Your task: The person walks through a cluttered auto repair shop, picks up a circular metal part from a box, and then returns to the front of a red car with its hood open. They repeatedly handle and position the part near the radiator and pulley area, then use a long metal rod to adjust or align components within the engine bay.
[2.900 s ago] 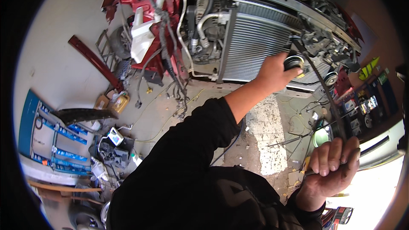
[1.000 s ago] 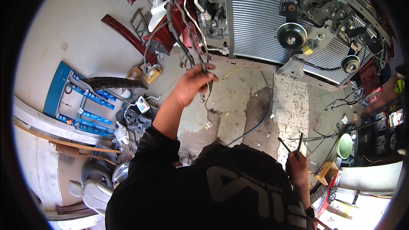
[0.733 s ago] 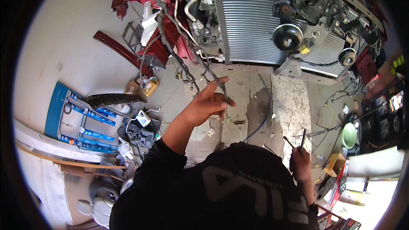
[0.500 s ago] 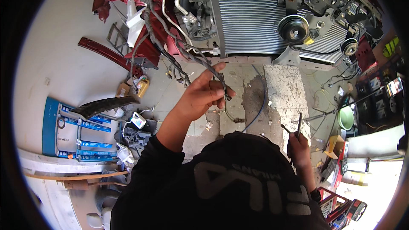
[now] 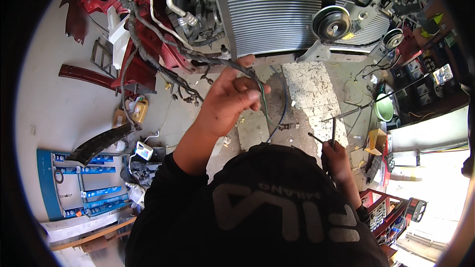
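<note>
My left hand [image 5: 228, 96] is closed around the end of a black taped wiring harness [image 5: 210, 61], which runs from the front of a car with its bumper off. Its index finger points outward. From under the fingers a thin green wire [image 5: 265, 106] hangs down to a small connector [image 5: 287, 126]. Lower and to the right, my right hand [image 5: 337, 162] grips a dark tool [image 5: 333, 131] with two long prongs spread in a V. Its exact kind cannot be made out. Other loose harness branches [image 5: 180, 86] dangle left of my left hand.
Ahead stands a radiator [image 5: 272, 15] with a round black horn [image 5: 331, 23] before it. Red body panels [image 5: 143, 69] are at the left. A blue rack [image 5: 44, 183], a yellow jug [image 5: 140, 111], a green basin [image 5: 383, 108] and a red tool cart [image 5: 378, 217] stand around me.
The car front and surroundings have shifted left and up in view. The harness now lies flatter toward my left hand, and the green wire with its connector shows more clearly.
</note>
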Available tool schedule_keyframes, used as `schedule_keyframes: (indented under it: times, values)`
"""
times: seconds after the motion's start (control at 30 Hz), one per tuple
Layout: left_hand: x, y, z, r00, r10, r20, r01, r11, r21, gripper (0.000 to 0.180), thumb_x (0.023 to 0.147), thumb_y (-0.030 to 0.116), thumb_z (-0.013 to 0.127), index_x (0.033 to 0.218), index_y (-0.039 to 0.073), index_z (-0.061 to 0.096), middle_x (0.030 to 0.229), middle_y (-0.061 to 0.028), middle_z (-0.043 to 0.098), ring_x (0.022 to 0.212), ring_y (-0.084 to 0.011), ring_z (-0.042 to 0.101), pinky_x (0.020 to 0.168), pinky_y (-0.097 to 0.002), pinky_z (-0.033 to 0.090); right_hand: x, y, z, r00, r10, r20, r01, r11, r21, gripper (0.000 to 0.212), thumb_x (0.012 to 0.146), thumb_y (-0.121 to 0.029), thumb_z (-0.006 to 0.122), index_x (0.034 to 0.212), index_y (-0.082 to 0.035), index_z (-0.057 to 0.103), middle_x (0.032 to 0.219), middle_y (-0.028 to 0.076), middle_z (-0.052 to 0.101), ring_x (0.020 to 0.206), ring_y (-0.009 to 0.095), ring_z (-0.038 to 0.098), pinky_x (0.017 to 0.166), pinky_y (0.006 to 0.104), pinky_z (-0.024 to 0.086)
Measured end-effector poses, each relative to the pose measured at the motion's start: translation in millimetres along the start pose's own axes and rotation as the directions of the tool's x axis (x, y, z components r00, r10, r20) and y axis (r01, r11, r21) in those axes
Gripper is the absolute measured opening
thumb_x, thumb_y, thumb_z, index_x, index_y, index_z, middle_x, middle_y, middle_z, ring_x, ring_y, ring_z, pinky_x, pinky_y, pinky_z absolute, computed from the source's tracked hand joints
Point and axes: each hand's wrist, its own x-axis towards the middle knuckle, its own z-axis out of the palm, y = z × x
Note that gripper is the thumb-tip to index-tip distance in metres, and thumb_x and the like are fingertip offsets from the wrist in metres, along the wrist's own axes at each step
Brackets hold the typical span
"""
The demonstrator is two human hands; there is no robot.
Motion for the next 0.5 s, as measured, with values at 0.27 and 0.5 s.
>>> schedule_keyframes:
  times: [0.27, 0.5]
  values:
    - [23, -47, 37, 0.992, -0.014, 0.127, 0.02, 0.999, -0.045, 0.104, 0.1, 0.0, 0.07, 0.177, 0.02, 0.003, 0.122, -0.0184, 0.075, 0.11, -0.0249, 0.072, 0.1, -0.04, 0.054, -2, 3, -8, 0.997, 0.055, -0.058, -0.054, 0.998, 0.02, 0.028, 0.11, -0.032, 0.066, 0.098, -0.008, 0.059, 0.069, 0.0, 0.055, 0.05, 0.011, 0.049, 0.045, 0.03, 0.04]
    - [14, -93, 41, 0.967, -0.221, 0.127, 0.228, 0.973, -0.046, 0.077, 0.111, 0.017, 0.063, 0.173, 0.012, 0.017, 0.143, -0.0195, 0.067, 0.123, -0.0283, 0.069, 0.101, -0.0425, 0.054, -2, 7, -15, 0.993, 0.091, -0.079, -0.089, 0.996, 0.023, 0.028, 0.11, -0.032, 0.067, 0.098, -0.007, 0.06, 0.069, 0.0, 0.057, 0.052, 0.011, 0.051, 0.046, 0.0309, 0.042]
